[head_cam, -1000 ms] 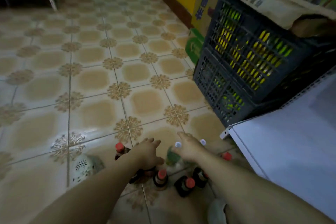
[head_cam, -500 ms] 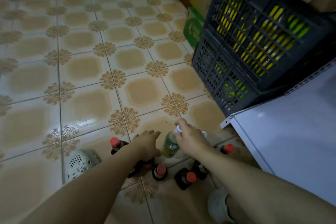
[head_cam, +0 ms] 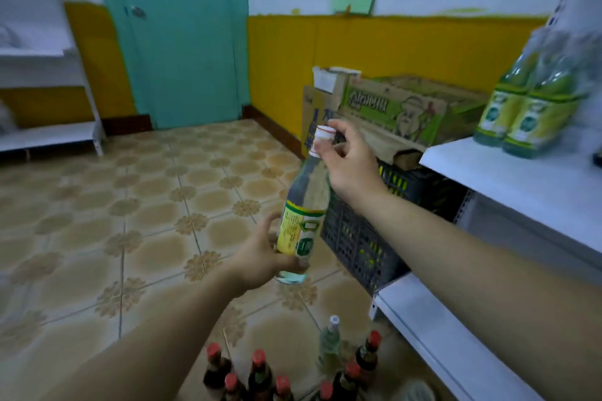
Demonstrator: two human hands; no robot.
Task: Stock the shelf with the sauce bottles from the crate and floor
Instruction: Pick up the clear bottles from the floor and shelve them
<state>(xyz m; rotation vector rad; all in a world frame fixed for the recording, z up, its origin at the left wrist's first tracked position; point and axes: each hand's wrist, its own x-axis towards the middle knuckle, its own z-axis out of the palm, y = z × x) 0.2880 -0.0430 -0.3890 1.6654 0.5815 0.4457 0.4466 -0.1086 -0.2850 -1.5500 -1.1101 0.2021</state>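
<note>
Holding one clear bottle (head_cam: pixel 304 215) in the air w/ both hands, the person stands btw the floor stock and the white shelf (head_cam: pixel 508 179). The left hand (head_cam: pixel 260 257) is wrapped around the bottle's lower part, near the base, fingers closed on the yellow-green label; the right hand (head_cam: pixel 345 159) pinches the white cap (head_cam: pixel 324 137) w/ thumb and fingertips, other fingers loose. The bottle is tilted a little, the cap toward the shelf side, and it hangs above the tiled floor (head_cam: pixel 130 205), just in front of the dark crate (head_cam: pixel 358 238). On the shelf, at the right, some similar pale-green bottles (head_cam: pixel 521 111) already stand. More bottles w/ red caps (head_cam: pixel 260 371) and one clear one (head_cam: pixel 329 348) wait on the floor near the feet. For this step, I think it is better to carry the weight w/ the left hand under the body, not from the cap, bc a cap grip can slip. Bring it upright before the shelf edge, then set it beside the green ones, label to the front, and not knock them.
</note>
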